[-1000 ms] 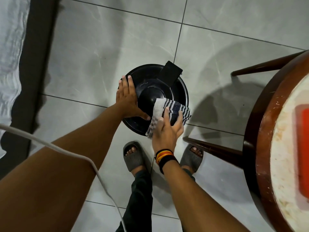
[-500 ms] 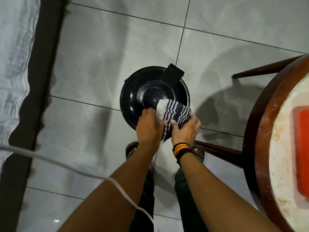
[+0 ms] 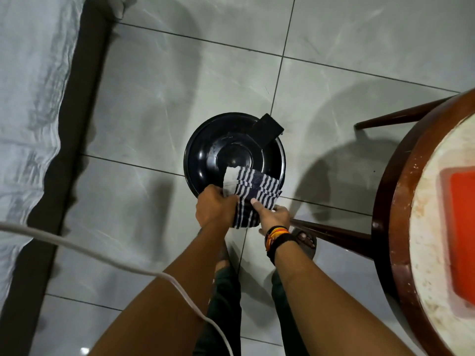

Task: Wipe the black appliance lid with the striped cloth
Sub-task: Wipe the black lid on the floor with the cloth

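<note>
A round black appliance lid (image 3: 218, 150) with a black handle tab at its far right lies on the grey tiled floor. A navy-and-white striped cloth (image 3: 253, 191) is draped over the lid's near right rim and hangs off its edge. My left hand (image 3: 214, 208) grips the cloth's left side at the near rim. My right hand (image 3: 272, 217), with bands on the wrist, pinches the cloth's lower right part with thumb on top. Both hands hold the cloth bunched between them.
A round dark wooden table (image 3: 401, 201) with a pale top and a red object (image 3: 462, 232) stands at the right, its legs reaching toward the lid. A white cable (image 3: 102, 255) crosses my left arm. A white sheet on a dark base (image 3: 30, 111) lines the left.
My left hand left the lid's left rim and came to the cloth. Both hands drew back to the near rim and now hold the cloth together; it hangs further off the lid.
</note>
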Demonstrator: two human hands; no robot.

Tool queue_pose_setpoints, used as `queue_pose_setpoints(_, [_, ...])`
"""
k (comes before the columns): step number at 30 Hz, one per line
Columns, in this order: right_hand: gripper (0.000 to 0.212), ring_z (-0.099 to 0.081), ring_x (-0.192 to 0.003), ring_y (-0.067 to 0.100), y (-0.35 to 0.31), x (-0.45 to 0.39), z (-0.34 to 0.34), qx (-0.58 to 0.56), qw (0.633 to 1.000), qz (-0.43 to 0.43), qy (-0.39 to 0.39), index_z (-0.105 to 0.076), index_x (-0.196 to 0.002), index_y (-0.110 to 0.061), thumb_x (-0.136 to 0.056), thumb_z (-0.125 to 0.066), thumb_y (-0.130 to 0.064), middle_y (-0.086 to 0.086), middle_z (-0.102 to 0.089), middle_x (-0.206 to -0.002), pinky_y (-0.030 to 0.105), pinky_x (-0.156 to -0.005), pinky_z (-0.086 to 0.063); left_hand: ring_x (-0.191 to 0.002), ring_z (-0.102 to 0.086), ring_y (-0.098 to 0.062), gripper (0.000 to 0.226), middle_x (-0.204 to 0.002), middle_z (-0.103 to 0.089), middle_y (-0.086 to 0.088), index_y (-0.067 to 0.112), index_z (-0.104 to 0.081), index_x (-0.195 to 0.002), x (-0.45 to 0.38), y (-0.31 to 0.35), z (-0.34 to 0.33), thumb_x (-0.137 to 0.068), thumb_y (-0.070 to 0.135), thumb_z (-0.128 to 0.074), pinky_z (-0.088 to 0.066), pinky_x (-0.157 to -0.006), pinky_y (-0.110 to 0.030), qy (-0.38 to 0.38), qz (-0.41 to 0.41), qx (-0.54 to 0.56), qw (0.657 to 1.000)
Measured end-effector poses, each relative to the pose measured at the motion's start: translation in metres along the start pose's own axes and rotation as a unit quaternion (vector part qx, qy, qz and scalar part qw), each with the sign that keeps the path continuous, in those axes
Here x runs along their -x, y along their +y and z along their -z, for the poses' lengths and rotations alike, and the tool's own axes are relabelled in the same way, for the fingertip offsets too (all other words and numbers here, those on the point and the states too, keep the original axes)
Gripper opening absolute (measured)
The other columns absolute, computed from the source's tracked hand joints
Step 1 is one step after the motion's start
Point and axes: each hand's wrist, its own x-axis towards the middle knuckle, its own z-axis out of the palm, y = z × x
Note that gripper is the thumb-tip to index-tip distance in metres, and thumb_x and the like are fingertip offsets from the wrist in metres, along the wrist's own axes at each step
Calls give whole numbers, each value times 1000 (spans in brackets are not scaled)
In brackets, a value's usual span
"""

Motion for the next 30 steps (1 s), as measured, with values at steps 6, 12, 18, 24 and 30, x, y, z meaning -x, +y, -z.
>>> queue_pose_setpoints(6, [62,-58,-107,30,3,5,-10,25,996,-37,-83,-56,-121,-7,-76,-86,-37,13,-59,-127,46,-81,-62,-82,-73,-21,20,-82,-73,-2,14,-73,-93,-7,-14,33,-85,32,-75,-63,-81,-42,-52,10,9,999])
queue_pose_setpoints(12, [50,-62,-91,29,10,25,-11,96,991,-25,-90,-57,-81,-8,-72,-85,-48,14,-67,-101,54,-90,-58,-79,-74,-25,23,-81,-75,-8,12,-74,-88,4,-23,58,-85,35,-74,-64,-79,-46,-48,-5,17,999])
queue_pose_setpoints(18, [44,-54,-70,22,12,43,-16,98,991,-7,-93,-55,-70,-11,-77,-82,-44,8,-60,-80,57,-90,-57,-71,-69,-15,13,-76,-70,-1,19,-67,-83,17,-17,82,-88,30,-73,-59,-66,-30,-61,-23,-2,998])
queue_pose_setpoints(24, [46,-51,-72,26,10,37,-22,98,990,32,-92,-43,-63,-18,-81,-78,-42,10,-52,-77,53,-87,-58,-73,-71,-19,13,-77,-71,-2,20,-66,-80,13,-12,82,-87,29,-73,-61,-70,-35,-67,-36,-3,997])
queue_pose_setpoints(30, [51,-44,-65,21,-4,65,7,30,992,93,-82,-36,-53,-23,-77,-81,-31,0,-42,-62,34,-66,-42,-71,-62,-10,16,-86,-65,3,16,-63,-98,30,7,101,-91,25,-73,-45,-55,-16,-95,-75,27,992])
